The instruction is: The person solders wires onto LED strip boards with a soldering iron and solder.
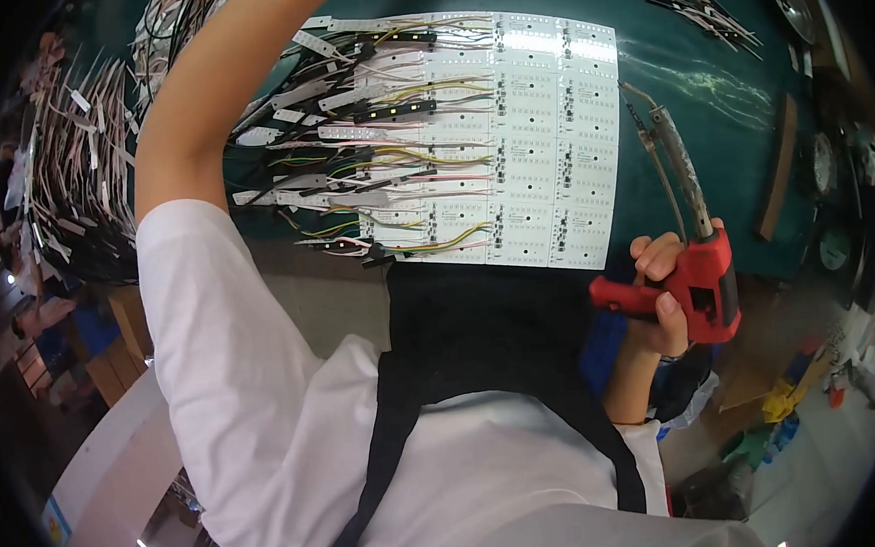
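My right hand (659, 295) grips the red handle of a soldering gun (702, 257), whose metal tip points up over the green table beside a white panel of circuit boards (539, 137). Coloured wires and small connectors (370, 157) lie soldered along the panel's left half. My left arm (206, 97) reaches up and away over the table. Its hand is beyond the top edge, out of view.
Bundles of wired parts (80, 155) are piled at the table's far left. More thin strips (686, 3) lie at the top right. Round tools and clutter (833, 179) sit along the right edge. A black apron (481, 331) covers my lap.
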`<action>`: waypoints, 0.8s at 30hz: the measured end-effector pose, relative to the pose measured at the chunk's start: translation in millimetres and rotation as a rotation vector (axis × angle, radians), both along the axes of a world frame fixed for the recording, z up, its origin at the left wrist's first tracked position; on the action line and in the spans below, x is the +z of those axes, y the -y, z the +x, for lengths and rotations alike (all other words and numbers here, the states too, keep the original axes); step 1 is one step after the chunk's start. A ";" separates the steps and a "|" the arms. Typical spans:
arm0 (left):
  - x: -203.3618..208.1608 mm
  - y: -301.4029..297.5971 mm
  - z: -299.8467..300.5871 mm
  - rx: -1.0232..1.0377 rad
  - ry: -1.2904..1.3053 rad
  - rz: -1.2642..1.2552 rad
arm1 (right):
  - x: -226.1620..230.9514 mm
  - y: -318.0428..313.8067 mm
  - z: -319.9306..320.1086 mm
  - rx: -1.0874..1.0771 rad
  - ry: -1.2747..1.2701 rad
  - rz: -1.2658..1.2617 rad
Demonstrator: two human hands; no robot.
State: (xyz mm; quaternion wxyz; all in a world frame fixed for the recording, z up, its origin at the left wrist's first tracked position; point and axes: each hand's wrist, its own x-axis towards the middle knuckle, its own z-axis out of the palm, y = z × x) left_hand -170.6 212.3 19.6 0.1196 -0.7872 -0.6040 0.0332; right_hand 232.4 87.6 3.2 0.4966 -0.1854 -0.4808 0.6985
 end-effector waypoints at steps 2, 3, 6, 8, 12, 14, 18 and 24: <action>0.3 14.5 4.3 0.008 0.175 0.103 | 4.4 3.7 2.9 0.012 0.061 -0.014; 5.4 23.8 9.1 0.010 0.344 0.207 | 6.5 4.6 4.0 0.019 0.116 -0.026; 49.9 85.1 42.2 0.080 0.679 0.137 | 4.0 7.1 6.3 0.021 0.217 0.014; 63.1 122.6 76.8 0.231 1.030 0.031 | 0.2 6.2 5.9 0.046 0.226 0.004; 29.5 176.3 94.9 0.080 0.843 0.056 | 10.8 12.1 2.3 0.167 0.251 -0.097; 6.4 192.1 102.8 0.030 0.789 0.162 | 18.4 22.3 -6.0 0.193 0.263 -0.152; -18.6 200.0 105.3 -0.060 0.684 0.228 | 18.7 35.0 -7.1 0.258 0.347 -0.316; -17.8 200.5 106.4 -0.150 0.584 0.233 | 18.6 48.3 -6.4 0.236 0.455 -0.375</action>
